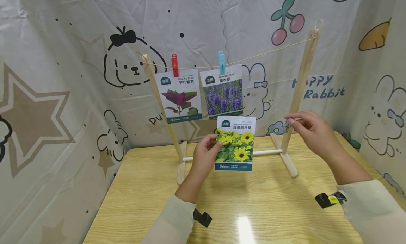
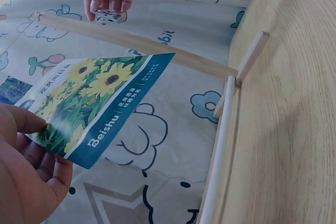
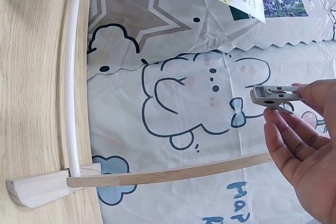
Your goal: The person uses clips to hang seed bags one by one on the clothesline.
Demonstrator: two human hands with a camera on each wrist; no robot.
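Observation:
My left hand (image 1: 206,152) pinches the left edge of a sunflower seed packet (image 1: 235,143), held upright in front of the wooden rack. Between thumb and fingers, my right hand (image 1: 312,131) grips a grey clothespin (image 3: 275,95) near the rack's right post (image 1: 299,89). A string (image 1: 263,54) runs between the two posts. From it hang a purple-leaf seed packet (image 1: 179,96) under a red clothespin (image 1: 174,65) and a lavender seed packet (image 1: 222,92) under a light blue clothespin (image 1: 221,62). The sunflower packet is just below the lavender one.
The rack stands on a wood-grain table (image 1: 142,201), its left post (image 1: 163,110) and feet joined low down by a white rod (image 1: 267,152). Behind hangs a cartoon-printed cloth (image 1: 203,22), which also covers the sides.

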